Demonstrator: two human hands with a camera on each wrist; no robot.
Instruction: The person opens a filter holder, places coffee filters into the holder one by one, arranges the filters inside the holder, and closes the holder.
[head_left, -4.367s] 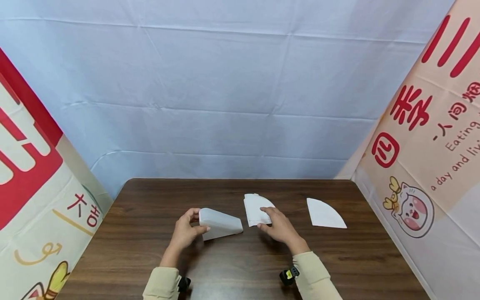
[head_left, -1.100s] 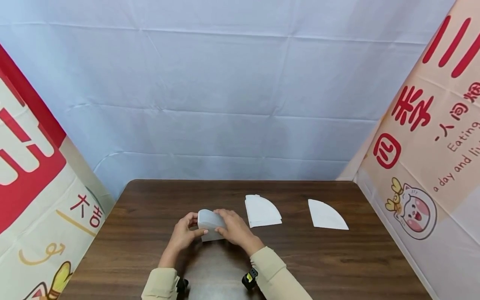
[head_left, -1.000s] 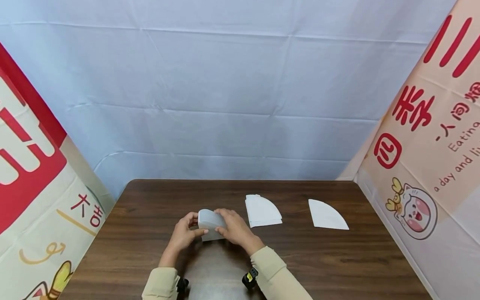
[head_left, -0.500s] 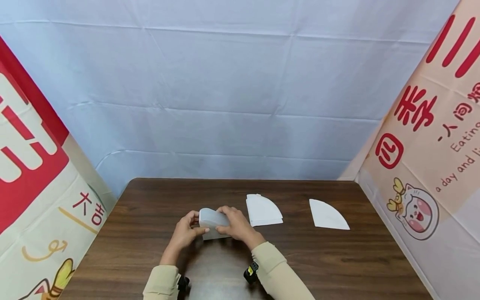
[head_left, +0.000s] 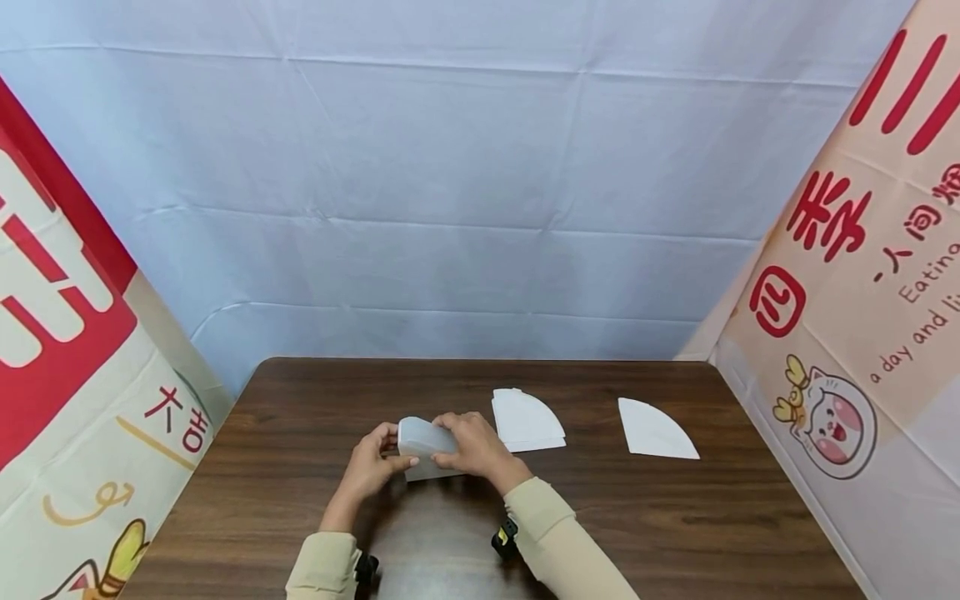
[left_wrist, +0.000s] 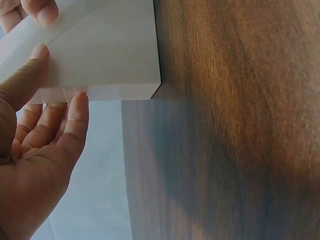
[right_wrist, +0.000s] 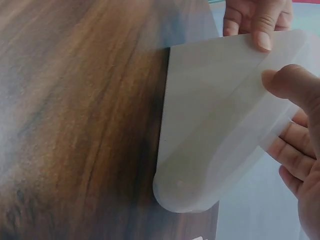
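A whitish, translucent wedge-shaped case (head_left: 423, 437) with rounded ends stands on the table, its sloping top narrowing to the right. My left hand (head_left: 369, 467) holds its taller left end, thumb on the near face and fingers behind. Across the sloping top lies my right hand (head_left: 476, 450), gripping the case with its thumb on the near side and fingers over the far side. In the right wrist view the case (right_wrist: 210, 95) shows a flat side face and a rounded low end. Whether anything is inside cannot be seen.
Several white quarter-circle paper sheets (head_left: 527, 421) lie stacked just beyond my right hand. Another white quarter-circle sheet (head_left: 656, 429) lies farther right. The dark wooden table (head_left: 720, 517) meets a pale cloth backdrop (head_left: 450, 208) behind, with printed cloths at both sides.
My right hand has left the paper stack and moved left onto the case, then shifted slightly right along it. The left hand keeps its hold; the case stays in place.
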